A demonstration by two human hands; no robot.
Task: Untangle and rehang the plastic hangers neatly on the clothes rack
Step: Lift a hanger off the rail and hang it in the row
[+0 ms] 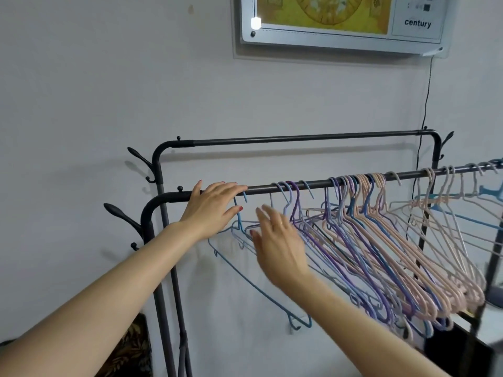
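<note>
Presently your left hand (211, 206) lies on the near rail (321, 183) of the clothes rack (159, 164), close to its left bend. The fingers are straight and spread, laid over the bar, with the thumb pointing down toward the hook of a blue hanger (246, 263). Nothing is gripped by that hand.

Your right hand (280, 240) is raised just below the rail, in front of the leftmost hangers. Its fingers are extended and slightly blurred; the fingertips sit near a pale hook, but you cannot tell from this view whether they touch it. The hand holds nothing.

The plastic hangers (381, 240) hang on the near rail. The blue hanger hangs apart at the left, tilted, its lower end well down toward the wall. To its right, purple, lilac, blue and peach hangers are crowded together, their shoulders overlapping and crossing. Further right, cream and light blue hangers run on to the picture's edge.

The rack's far rail (299, 138) carries no hangers. Side pegs (122, 213) project from the left posts. On the wall above is a framed panel (340, 25) bearing the word "century", with a thin cable (427, 91) dropping from it.
</note>
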